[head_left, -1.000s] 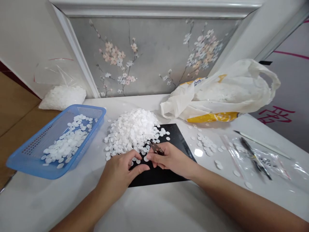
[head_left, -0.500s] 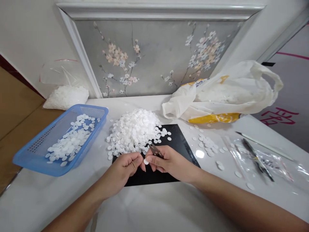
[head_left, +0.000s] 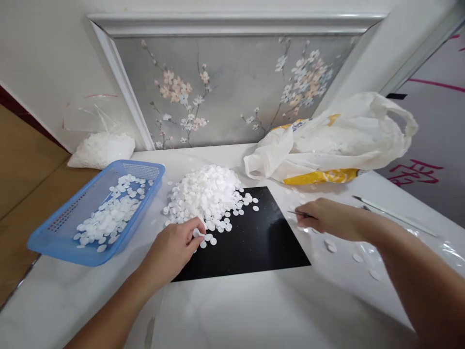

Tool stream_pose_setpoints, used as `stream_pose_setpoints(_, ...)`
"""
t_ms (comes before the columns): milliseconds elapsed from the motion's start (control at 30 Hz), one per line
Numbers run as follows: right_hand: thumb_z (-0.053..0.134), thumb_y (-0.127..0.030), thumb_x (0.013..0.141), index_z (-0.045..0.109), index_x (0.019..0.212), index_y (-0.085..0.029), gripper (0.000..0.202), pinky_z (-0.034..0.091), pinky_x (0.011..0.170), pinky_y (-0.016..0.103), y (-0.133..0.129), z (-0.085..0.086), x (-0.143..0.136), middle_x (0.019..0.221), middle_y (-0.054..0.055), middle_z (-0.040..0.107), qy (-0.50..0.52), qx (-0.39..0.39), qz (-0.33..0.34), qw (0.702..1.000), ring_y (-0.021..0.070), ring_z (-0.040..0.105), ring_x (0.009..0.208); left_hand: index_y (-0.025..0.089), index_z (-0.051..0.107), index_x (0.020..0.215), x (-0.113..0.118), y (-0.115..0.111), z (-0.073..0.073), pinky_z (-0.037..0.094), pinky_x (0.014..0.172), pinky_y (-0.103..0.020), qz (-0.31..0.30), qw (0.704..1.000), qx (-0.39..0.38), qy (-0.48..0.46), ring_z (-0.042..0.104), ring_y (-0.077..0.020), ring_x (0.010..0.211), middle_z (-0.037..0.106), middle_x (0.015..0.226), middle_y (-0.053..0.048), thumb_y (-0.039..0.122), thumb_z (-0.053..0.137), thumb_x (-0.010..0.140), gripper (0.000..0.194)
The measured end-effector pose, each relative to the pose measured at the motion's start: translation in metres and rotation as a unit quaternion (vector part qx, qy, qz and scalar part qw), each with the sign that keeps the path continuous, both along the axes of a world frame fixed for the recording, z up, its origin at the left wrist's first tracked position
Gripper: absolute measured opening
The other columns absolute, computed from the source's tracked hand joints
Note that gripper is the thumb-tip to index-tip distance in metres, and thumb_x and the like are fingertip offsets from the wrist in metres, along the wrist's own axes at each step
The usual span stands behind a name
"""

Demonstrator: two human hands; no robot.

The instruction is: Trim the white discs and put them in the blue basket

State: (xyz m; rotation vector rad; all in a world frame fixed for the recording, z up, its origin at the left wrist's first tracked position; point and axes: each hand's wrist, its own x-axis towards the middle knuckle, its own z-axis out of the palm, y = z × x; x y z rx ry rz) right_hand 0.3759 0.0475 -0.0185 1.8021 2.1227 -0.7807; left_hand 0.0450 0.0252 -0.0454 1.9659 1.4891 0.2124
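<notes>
At the near edge of a heap of small white discs (head_left: 209, 191), my left hand (head_left: 178, 248) has thumb and fingertips pinched on a white disc (head_left: 197, 233). A few loose discs lie around those fingertips on a black mat (head_left: 254, 242). My right hand (head_left: 321, 217) is closed around a pair of thread snips (head_left: 301, 213), whose blades point left past the mat's right edge. Beneath that hand lie scattered discs on the white table, some of them hidden by it.
On the left stands a blue basket (head_left: 47, 237) holding many discs. Behind it sits a clear bag of white pieces (head_left: 103, 150). A white and yellow plastic bag (head_left: 327, 150) lies at the back right. A pale, dark-tipped tool (head_left: 395, 216) rests at the right, near a clear plastic bag.
My hands have parted from the middle of the mat. The right moved right with the snips, over the scattered discs; the left moved slightly left to the heap's near edge.
</notes>
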Motion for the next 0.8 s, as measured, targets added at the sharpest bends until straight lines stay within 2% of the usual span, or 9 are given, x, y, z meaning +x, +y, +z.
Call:
stream_pose_setpoints(67,0.046,-0.013,0.082,0.040,0.055,-0.019,0.028,0.030,0.056,0.029,-0.007,-0.005,0.019,0.055,0.004,0.054,-0.029,-0.020,-0.049,0.998,0.0159,0.046,0.053,0.025,0.061,0.087,0.002,-0.002,-0.002,0.027,0.050,-0.023,-0.018,1.000,0.013,0.021,0.045,-0.0129,0.050,0.047,0.054,0.005,0.037,0.047,0.086,0.017)
stream_pose_setpoints(133,0.047,-0.020,0.084,0.040,0.056,-0.020,0.029,0.032,0.056,0.029,-0.012,-0.008,0.030,0.054,0.004,0.055,-0.031,-0.018,-0.089,0.995,0.0163,0.047,0.052,0.028,0.065,0.097,0.007,-0.004,-0.005,0.035,0.056,-0.024,-0.031,0.999,0.034,0.023,0.054,-0.0145,0.058,0.064,0.069,0.003,0.037,0.049,0.086,0.022)
stream_pose_setpoints(233,0.044,-0.029,0.088,0.041,0.060,-0.019,0.030,0.033,0.056,0.030,-0.013,-0.005,0.026,0.057,0.004,0.057,-0.008,0.055,-0.111,0.992,0.0160,0.049,0.053,0.029,0.069,0.104,0.012,-0.006,-0.011,0.043,0.073,-0.027,-0.050,0.996,0.065,0.022,0.064,-0.0185,0.083,0.070,0.102,0.000,0.033,0.053,0.085,0.025)
stream_pose_setpoints(300,0.041,-0.028,0.089,0.048,0.067,-0.019,0.025,0.035,0.058,0.028,-0.009,-0.002,0.008,0.065,0.003,0.060,0.059,0.109,-0.091,0.988,0.0150,0.050,0.056,0.027,0.071,0.100,0.014,-0.006,-0.013,0.044,0.076,-0.028,-0.066,0.994,0.080,0.036,0.064,-0.0199,0.090,0.070,0.103,0.000,0.031,0.054,0.085,0.023)
stream_pose_setpoints(400,0.043,-0.029,0.088,0.059,0.087,-0.020,0.019,0.036,0.057,0.026,-0.001,-0.006,-0.038,0.068,0.000,0.059,0.203,0.087,-0.059,0.973,0.0140,0.052,0.061,0.027,0.071,0.099,0.014,-0.005,-0.014,0.045,0.073,-0.027,-0.081,0.990,0.108,0.040,0.065,-0.0190,0.088,0.071,0.097,0.001,0.032,0.053,0.087,0.022)
stream_pose_setpoints(500,0.051,-0.035,0.086,0.060,0.077,-0.018,0.021,0.036,0.060,0.024,0.003,-0.019,-0.082,0.069,-0.001,0.058,0.265,0.075,-0.029,0.961,0.0126,0.051,0.064,0.027,0.070,0.099,0.013,-0.005,-0.011,0.044,0.071,-0.025,-0.067,0.990,0.121,0.020,0.065,-0.0168,0.081,0.071,0.096,0.002,0.033,0.053,0.087,0.022)
stream_pose_setpoints(567,0.060,-0.033,0.080,0.059,0.080,-0.018,0.015,0.033,0.055,0.023,0.003,-0.028,-0.100,0.061,-0.003,0.052,0.268,0.081,-0.023,0.960,0.0113,0.048,0.058,0.026,0.069,0.097,0.014,-0.005,-0.008,0.042,0.064,-0.025,-0.047,0.993,0.105,0.020,0.062,-0.0150,0.070,0.071,0.090,0.001,0.034,0.053,0.086,0.022)
stream_pose_setpoints(667,0.065,-0.022,0.075,0.059,0.079,-0.018,0.008,0.030,0.053,0.023,0.000,-0.036,-0.111,0.056,-0.004,0.048,0.249,0.091,-0.017,0.964,0.0106,0.044,0.054,0.025,0.068,0.092,0.015,-0.006,-0.007,0.038,0.057,-0.024,-0.035,0.995,0.083,0.031,0.058,-0.0143,0.062,0.068,0.077,0.001,0.036,0.053,0.084,0.020)
stream_pose_setpoints(800,0.062,-0.018,0.077,0.061,0.075,-0.017,0.003,0.033,0.058,0.023,-0.003,-0.040,-0.110,0.068,-0.001,0.057,0.251,0.111,-0.014,0.961,0.0113,0.048,0.061,0.025,0.068,0.093,0.015,-0.006,-0.011,0.040,0.063,-0.025,-0.075,0.993,0.089,0.017,0.061,-0.0152,0.072,0.070,0.088,0.001,0.031,0.055,0.084,0.017)
